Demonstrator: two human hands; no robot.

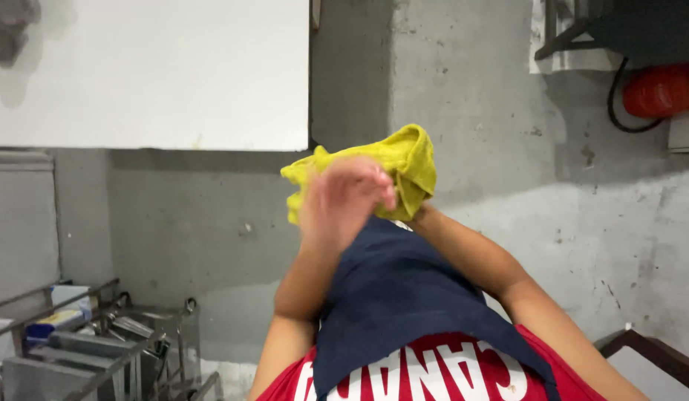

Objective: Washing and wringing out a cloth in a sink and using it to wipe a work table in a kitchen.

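I look down my own front, at a red shirt with white letters and a navy apron. Both my forearms reach forward and meet at a crumpled yellow cloth held over the grey floor. My left hand is motion-blurred and lies over the cloth's near side, fingers pressed on it. My right hand is almost wholly hidden under the cloth; only the wrist shows, and it grips the cloth from below.
A large white panel fills the upper left. A metal rack with tools and small boxes stands at the lower left. At the upper right are a red object and a black cable. A dark-framed corner juts in at the lower right.
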